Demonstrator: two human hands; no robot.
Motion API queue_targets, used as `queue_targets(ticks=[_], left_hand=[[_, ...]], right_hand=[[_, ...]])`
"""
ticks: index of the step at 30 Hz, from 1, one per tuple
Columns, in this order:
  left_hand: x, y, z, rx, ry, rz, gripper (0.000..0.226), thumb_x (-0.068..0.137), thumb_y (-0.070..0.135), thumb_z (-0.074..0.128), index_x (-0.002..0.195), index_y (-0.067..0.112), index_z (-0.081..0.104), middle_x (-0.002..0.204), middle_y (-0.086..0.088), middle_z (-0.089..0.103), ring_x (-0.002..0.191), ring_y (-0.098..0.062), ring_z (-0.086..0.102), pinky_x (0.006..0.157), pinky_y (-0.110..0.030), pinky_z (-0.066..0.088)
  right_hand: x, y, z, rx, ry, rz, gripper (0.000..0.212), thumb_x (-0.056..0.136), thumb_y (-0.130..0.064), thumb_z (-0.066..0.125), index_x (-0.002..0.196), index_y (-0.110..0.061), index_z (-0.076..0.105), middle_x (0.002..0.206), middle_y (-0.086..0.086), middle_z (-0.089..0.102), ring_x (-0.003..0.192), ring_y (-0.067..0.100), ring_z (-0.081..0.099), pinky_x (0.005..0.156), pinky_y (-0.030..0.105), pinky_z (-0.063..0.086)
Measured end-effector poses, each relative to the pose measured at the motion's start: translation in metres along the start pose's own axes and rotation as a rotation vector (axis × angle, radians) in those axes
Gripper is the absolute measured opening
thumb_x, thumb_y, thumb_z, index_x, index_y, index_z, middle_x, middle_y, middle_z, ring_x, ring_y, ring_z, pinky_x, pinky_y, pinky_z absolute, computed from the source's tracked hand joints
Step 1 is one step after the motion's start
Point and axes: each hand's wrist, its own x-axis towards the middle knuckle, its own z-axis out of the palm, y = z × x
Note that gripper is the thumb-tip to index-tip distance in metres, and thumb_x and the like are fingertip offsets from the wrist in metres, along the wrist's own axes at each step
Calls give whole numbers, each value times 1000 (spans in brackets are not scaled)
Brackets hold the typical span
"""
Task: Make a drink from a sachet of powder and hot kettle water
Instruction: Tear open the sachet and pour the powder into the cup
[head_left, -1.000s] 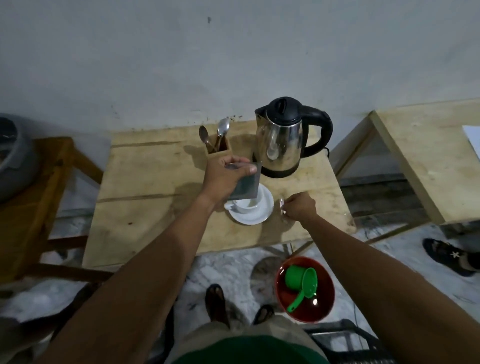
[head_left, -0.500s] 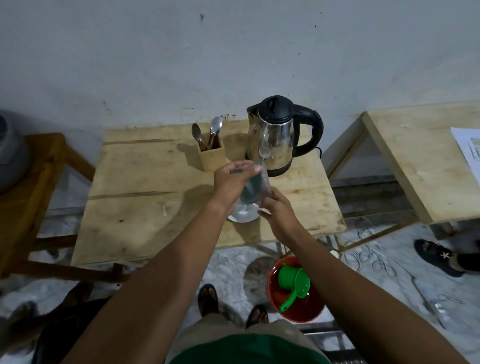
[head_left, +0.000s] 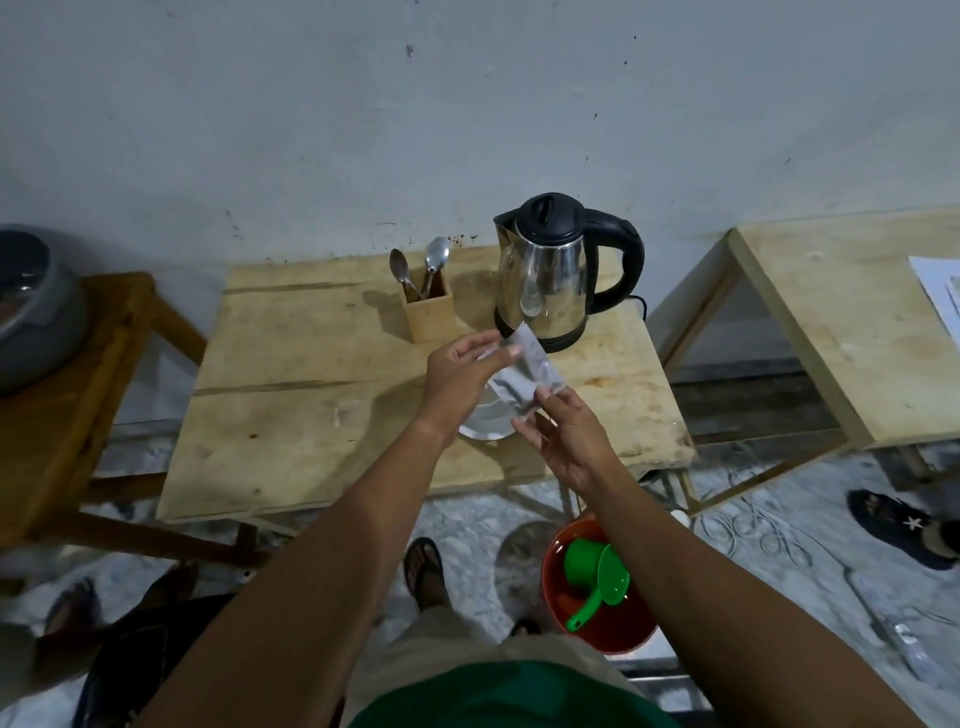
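A silvery sachet (head_left: 524, 376) hangs tilted above the white saucer (head_left: 483, 426). My left hand (head_left: 460, 376) pinches its upper end, and my right hand (head_left: 563, 439) holds its lower right corner with fingertips. The cup on the saucer is hidden behind the sachet and my hands. A steel kettle (head_left: 553, 273) with a black lid and handle stands at the back right of the wooden table (head_left: 311, 395). A wooden holder with two spoons (head_left: 426, 301) stands left of the kettle.
A red bucket with a green scoop (head_left: 597, 587) sits on the floor under my right arm. A second wooden table (head_left: 852, 332) stands to the right, a wooden stand with a grey pot (head_left: 31, 306) to the left. Another person's foot (head_left: 898, 525) is at far right.
My right hand came up from the table edge to the sachet's lower corner. The sachet has turned from upright over the cup to tilted between both hands.
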Motion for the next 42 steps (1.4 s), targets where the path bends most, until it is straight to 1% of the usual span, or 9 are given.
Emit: queue_targets(ticks=[3, 8, 11, 14, 20, 26, 35, 38, 42], left_hand=[[6, -17, -23, 207, 62, -1, 40, 84, 23, 73, 123, 17, 69, 121, 2, 71, 111, -14, 66, 94, -30, 54], [11, -53, -46, 655, 35, 1, 47, 81, 12, 66, 127, 22, 65, 126, -3, 71, 113, -27, 66, 83, -27, 47], [18, -63, -47, 683, 29, 19, 49, 82, 13, 67, 129, 27, 66, 123, -2, 74, 110, -28, 68, 84, -28, 50], [26, -69, -44, 713, 84, 27, 39, 85, 12, 67, 123, 21, 71, 114, -7, 77, 104, -30, 70, 79, -30, 50], [33, -79, -52, 698, 72, 61, 29, 87, 2, 62, 106, 15, 80, 88, -13, 78, 87, -31, 72, 74, -35, 54], [41, -80, -58, 721, -4, 73, 22, 86, 3, 63, 94, 12, 81, 78, -12, 75, 81, -29, 69, 68, -33, 50], [41, -79, -56, 727, 18, 100, 24, 88, 5, 64, 108, 6, 79, 105, -20, 78, 100, -34, 72, 88, -43, 58], [40, -77, -55, 721, 17, 96, 25, 89, 6, 65, 110, 6, 78, 107, -19, 78, 103, -35, 71, 90, -43, 58], [42, -77, -57, 706, 5, 85, 25, 88, 8, 64, 107, 11, 80, 104, -16, 79, 100, -34, 72, 88, -43, 59]], right_hand=[[3, -5, -3, -154, 77, -80, 8, 98, -4, 63, 94, -11, 66, 86, 8, 72, 76, 22, 74, 68, 39, 65], [9, -12, -5, -431, 141, -214, 8, 96, -3, 66, 104, -3, 65, 91, 10, 67, 78, 19, 72, 69, 41, 65], [12, -16, -2, -549, 159, -275, 3, 96, -2, 67, 94, -4, 67, 79, 8, 65, 74, 19, 68, 70, 42, 64], [14, -21, 2, -650, 182, -339, 12, 96, -1, 66, 89, -10, 70, 84, 11, 73, 80, 27, 71, 74, 49, 64], [26, -30, 9, -1145, 229, -549, 9, 93, -9, 68, 91, -16, 73, 84, -1, 73, 79, 24, 73, 71, 49, 64], [24, -40, 35, -1544, 214, -689, 14, 93, -12, 62, 99, -14, 75, 90, 3, 76, 81, 23, 68, 75, 36, 56], [34, -50, 67, -2025, 112, -642, 27, 84, -3, 50, 93, -15, 72, 76, 10, 69, 65, 34, 60, 53, 35, 48], [40, -54, 75, -2136, 70, -609, 31, 81, 0, 53, 95, -15, 75, 79, 12, 71, 67, 33, 64, 57, 38, 58], [43, -57, 84, -2206, 10, -590, 34, 84, 2, 58, 106, -16, 77, 91, 15, 72, 73, 34, 62, 60, 35, 53]])
